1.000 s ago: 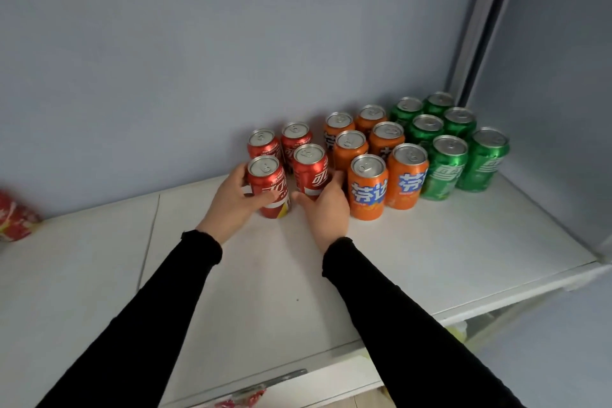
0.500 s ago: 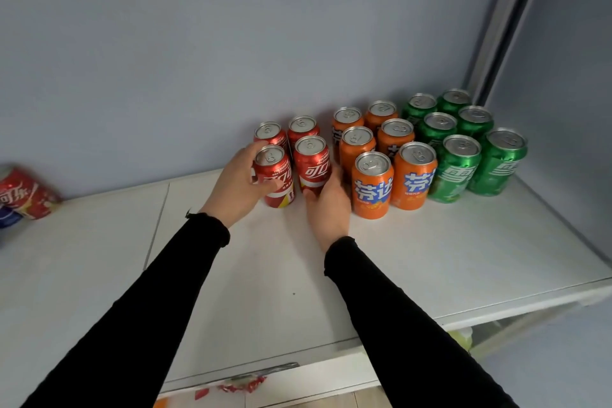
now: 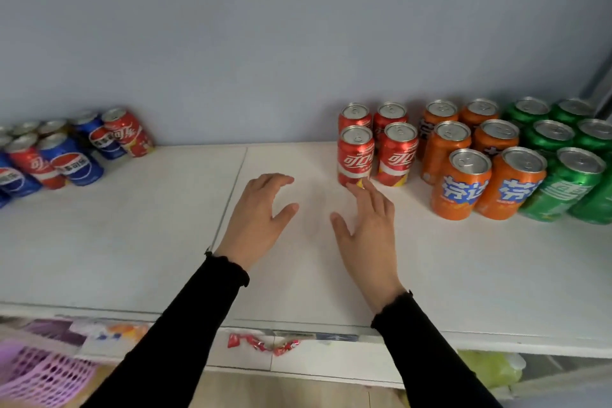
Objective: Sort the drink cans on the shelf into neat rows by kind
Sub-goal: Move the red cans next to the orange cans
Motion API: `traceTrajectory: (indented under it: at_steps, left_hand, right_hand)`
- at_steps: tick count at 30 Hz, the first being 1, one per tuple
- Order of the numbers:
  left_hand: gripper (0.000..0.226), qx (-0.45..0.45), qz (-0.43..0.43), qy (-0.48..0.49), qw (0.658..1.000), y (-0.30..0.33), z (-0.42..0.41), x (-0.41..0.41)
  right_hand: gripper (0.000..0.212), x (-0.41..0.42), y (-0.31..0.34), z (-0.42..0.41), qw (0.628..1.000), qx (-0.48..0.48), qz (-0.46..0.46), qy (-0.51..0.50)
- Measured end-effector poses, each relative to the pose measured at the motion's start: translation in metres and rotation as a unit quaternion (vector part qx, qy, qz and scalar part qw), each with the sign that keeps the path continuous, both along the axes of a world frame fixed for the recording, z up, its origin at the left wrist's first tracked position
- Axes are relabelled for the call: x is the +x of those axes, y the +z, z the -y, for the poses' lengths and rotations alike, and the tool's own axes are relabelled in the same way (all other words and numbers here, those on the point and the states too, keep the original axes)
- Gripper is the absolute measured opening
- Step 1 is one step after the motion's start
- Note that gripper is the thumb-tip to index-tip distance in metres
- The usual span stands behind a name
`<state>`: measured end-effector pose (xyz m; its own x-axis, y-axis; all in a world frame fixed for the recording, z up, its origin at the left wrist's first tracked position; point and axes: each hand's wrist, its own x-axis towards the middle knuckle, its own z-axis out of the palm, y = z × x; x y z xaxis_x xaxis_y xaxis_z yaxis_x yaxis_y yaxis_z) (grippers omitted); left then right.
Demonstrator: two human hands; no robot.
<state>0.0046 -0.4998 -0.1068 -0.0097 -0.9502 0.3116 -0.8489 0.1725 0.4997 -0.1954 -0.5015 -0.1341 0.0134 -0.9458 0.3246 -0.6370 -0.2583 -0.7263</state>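
On the white shelf (image 3: pixel 132 242), several red cola cans (image 3: pixel 356 156) stand in two short rows at centre right. Beside them stand several orange cans (image 3: pixel 463 189), then several green cans (image 3: pixel 569 189) at the far right. A mixed cluster of blue cans (image 3: pixel 71 162) and red cans (image 3: pixel 127 132) sits at the far left by the wall. My left hand (image 3: pixel 258 219) hovers over the shelf with relaxed fingers, holding nothing. My right hand (image 3: pixel 367 232) is spread flat, its fingertips at the base of the front left red cola can.
A grey wall backs the shelf. Below the front edge hang a pink mesh basket (image 3: pixel 36 374), a red wrapper (image 3: pixel 265 343) and a yellow-green bag (image 3: pixel 490 368). A seam (image 3: pixel 231 202) divides the shelf boards left of my hands.
Both hands have let go of the two front red cola cans and drawn back toward me. The view has swung left, bringing the mixed blue and red cans into sight.
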Motion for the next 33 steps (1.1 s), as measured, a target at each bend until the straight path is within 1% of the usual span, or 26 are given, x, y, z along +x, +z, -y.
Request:
traceTrajectory:
  at_steps: [3,9,14,19,22,27,30,33]
  left_hand:
    - [0.04,0.005,0.029,0.041,0.999,-0.003,-0.028,0.043]
    - [0.036,0.008,0.041,0.104,0.994,0.002,-0.078,0.153]
    - [0.037,0.017,0.035,0.124,0.992,0.008,-0.118,0.253]
    - [0.043,0.019,0.028,0.129,0.991,0.016,-0.14,0.34]
    - [0.047,0.03,0.024,0.132,0.99,0.023,-0.14,0.379]
    - [0.055,0.021,0.015,0.138,0.99,0.037,-0.119,0.428]
    - [0.056,0.01,0.03,0.139,0.99,0.043,-0.097,0.449]
    - [0.06,-0.003,0.058,0.138,0.989,0.049,-0.069,0.468]
  right_hand:
    - [0.045,0.039,0.003,-0.01,0.999,-0.002,-0.022,0.044]
    - [0.037,0.148,0.01,-0.031,0.991,-0.01,-0.05,0.123]
    - [0.035,0.25,0.02,-0.054,0.988,-0.009,-0.058,0.146]
    - [0.039,0.334,0.026,-0.062,0.985,0.001,-0.038,0.166]
    - [0.042,0.37,0.031,-0.058,0.986,0.021,-0.034,0.161]
    - [0.046,0.41,0.035,-0.03,0.987,0.05,-0.035,0.151]
    - [0.05,0.429,0.033,-0.002,0.988,0.064,-0.027,0.139]
    - [0.056,0.445,0.028,0.031,0.989,0.076,0.004,0.126]
